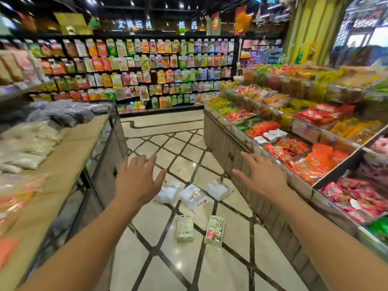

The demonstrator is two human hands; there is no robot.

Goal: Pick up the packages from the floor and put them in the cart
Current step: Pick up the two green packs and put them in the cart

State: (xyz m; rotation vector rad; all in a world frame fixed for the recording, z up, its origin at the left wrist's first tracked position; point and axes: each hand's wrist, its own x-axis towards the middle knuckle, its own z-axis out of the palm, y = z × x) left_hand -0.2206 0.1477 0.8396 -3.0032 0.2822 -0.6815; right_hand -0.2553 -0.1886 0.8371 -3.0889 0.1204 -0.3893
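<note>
- Head view: left hand (137, 181) extended forward over the aisle, palm down, fingers spread, holding nothing.
- Right hand (259, 175) extended likewise, fingers spread and empty, in front of the right display counter (226, 143).
- Five packages lie on the tiled floor (178, 148), between the two counters.
- Far row: three white bags, left (168, 193), middle (194, 197), right (218, 189); the left one is partly covered by the left hand.
- Near row: a pale green packet (185, 228) and a packet with red print (215, 231), side by side, apart.
- Left counter (69, 156) carries bagged goods.
- No cart is in view.
</note>
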